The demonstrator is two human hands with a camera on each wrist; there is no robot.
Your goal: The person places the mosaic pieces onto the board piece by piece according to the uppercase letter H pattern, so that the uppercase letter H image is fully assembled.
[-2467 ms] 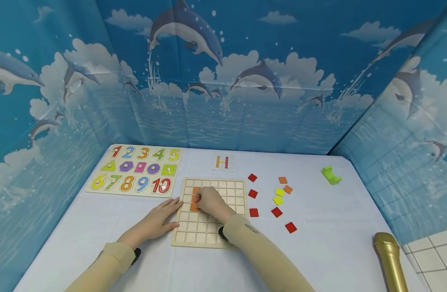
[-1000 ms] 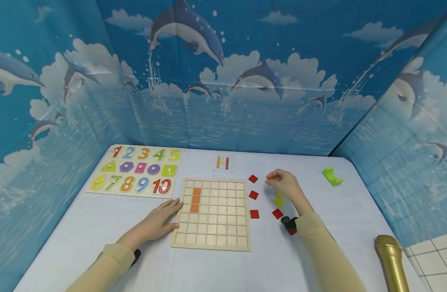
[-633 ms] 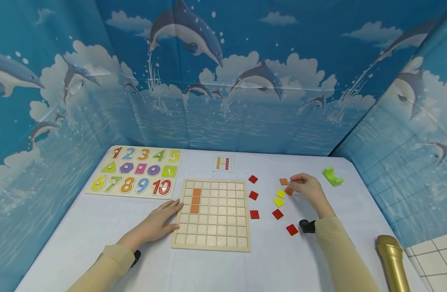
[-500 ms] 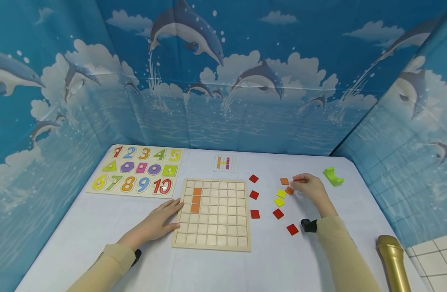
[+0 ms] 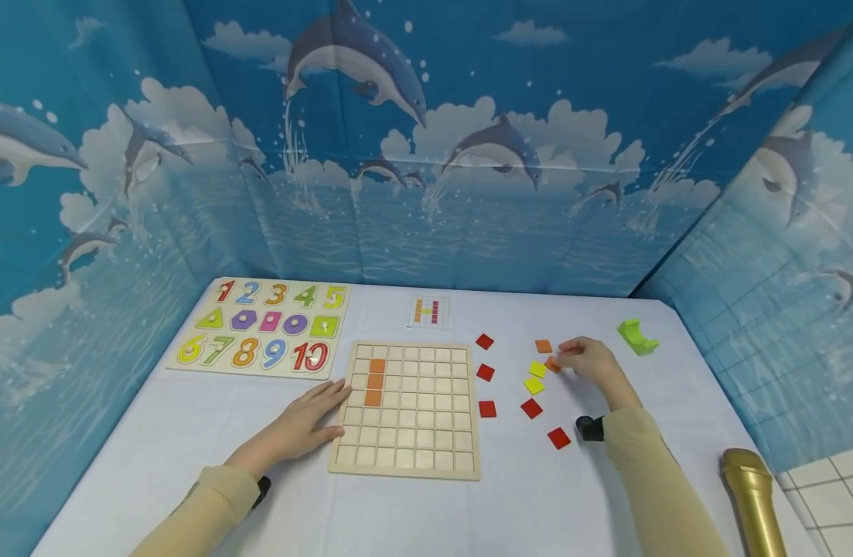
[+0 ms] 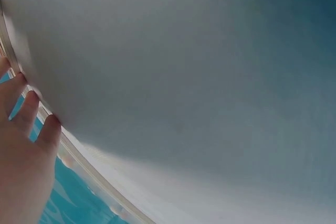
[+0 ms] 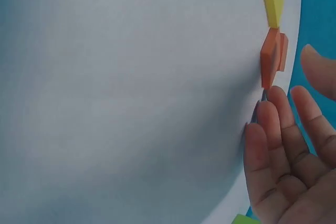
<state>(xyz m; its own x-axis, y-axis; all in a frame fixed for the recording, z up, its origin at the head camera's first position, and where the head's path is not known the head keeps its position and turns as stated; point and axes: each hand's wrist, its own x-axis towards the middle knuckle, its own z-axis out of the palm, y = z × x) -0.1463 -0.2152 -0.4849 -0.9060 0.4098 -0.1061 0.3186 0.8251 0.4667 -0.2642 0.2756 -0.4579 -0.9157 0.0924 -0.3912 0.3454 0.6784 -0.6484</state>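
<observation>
Right hand (image 5: 591,362): yours has left the board for the loose pieces; thumb and fingers are apart, fingertips at the nearer loose orange square tile (image 5: 553,364), flat on the white cloth (image 5: 370,518); contact unclear.
Left hand (image 5: 297,422): your fingers rest along the left edge of the pale wooden gridded board (image 5: 423,418).
Orange column (image 5: 375,381): three tiles sit uncovered in the grid; that placing looks finished.
Farther orange tile (image 5: 543,346): loose too; neither is lifted yet.
</observation>
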